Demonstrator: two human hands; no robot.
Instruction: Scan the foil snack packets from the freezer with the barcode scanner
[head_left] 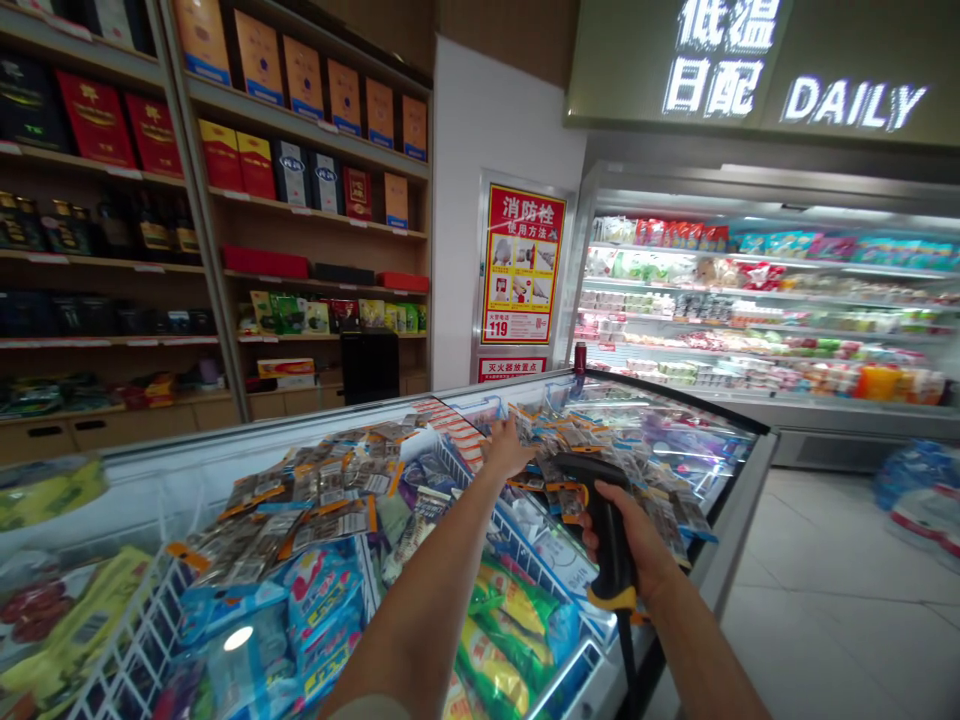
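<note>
My right hand is wrapped round the handle of a black and yellow barcode scanner, whose head points left over the freezer. A cable runs down from its grip. My left hand stretches forward to the left edge of a pile of small flat packets with orange and blue ends. Its fingers look apart and small in view; I make out nothing held in them. A second pile of similar packets lies to the left, on top of the goods in the chest freezer.
White wire baskets divide the freezer, with blue bags and green-yellow bags inside. A red can stands on the far rim. Behind are shelves of boxes, a fire-hydrant poster and a lit chiller. Bottled water packs sit on the floor.
</note>
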